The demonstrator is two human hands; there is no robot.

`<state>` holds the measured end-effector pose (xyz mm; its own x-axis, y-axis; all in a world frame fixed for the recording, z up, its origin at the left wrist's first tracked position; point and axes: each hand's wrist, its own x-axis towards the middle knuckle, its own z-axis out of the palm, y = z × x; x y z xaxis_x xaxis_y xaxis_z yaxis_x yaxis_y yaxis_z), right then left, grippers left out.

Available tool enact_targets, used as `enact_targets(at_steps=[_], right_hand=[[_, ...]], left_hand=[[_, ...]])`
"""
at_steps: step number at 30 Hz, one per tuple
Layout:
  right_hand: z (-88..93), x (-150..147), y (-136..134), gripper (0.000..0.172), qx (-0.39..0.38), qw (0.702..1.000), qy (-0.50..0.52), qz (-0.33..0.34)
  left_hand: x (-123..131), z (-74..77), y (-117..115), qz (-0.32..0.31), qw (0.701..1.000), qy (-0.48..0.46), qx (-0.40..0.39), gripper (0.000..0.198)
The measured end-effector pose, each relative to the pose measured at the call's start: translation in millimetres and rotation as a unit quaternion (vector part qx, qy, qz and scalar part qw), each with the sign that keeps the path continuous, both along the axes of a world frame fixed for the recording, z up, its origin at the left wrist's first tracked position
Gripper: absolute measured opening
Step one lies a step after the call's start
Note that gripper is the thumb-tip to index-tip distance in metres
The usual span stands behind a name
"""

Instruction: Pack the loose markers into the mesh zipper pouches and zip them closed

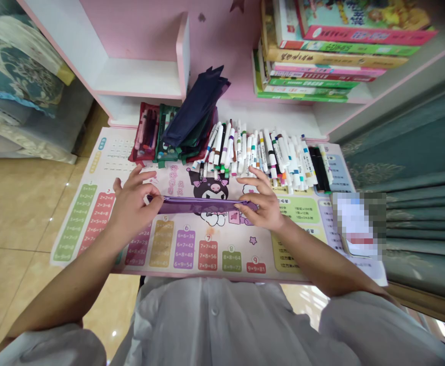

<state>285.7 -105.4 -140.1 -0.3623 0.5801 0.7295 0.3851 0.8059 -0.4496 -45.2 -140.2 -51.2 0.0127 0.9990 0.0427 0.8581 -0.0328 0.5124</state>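
Note:
A flat purple zip pouch (203, 205) is stretched level between my two hands, above the printed desk mat. My left hand (136, 203) pinches its left end between thumb and forefinger. At the right end, my right hand (260, 201) grips the pouch's corner, with some fingers raised. Just beyond lies a broad pile of white markers (260, 152) with coloured bands. Left of the pile, a red pouch (146, 132) and a green pouch (165, 134) hold pens. Dark blue pouches (195, 107) are stacked on other pouches beside them.
The desk mat (186, 249) carries multiplication tables and a cartoon figure. A phone-like device (359, 223), partly blurred, lies at the right edge. Stacked books (332, 58) fill the right shelf. A curtain (416, 178) hangs on the right; a white-pink shelf (138, 76) stands behind.

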Motion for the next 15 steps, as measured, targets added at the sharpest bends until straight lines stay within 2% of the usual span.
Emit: enact_targets(at_steps=[15], right_hand=[[1.5, -0.4, -0.8, 0.005, 0.01, 1.0, -0.007, 0.003]], left_hand=[[-5.7, 1.8, -0.9, 0.019, 1.0, 0.007, -0.01, 0.019]])
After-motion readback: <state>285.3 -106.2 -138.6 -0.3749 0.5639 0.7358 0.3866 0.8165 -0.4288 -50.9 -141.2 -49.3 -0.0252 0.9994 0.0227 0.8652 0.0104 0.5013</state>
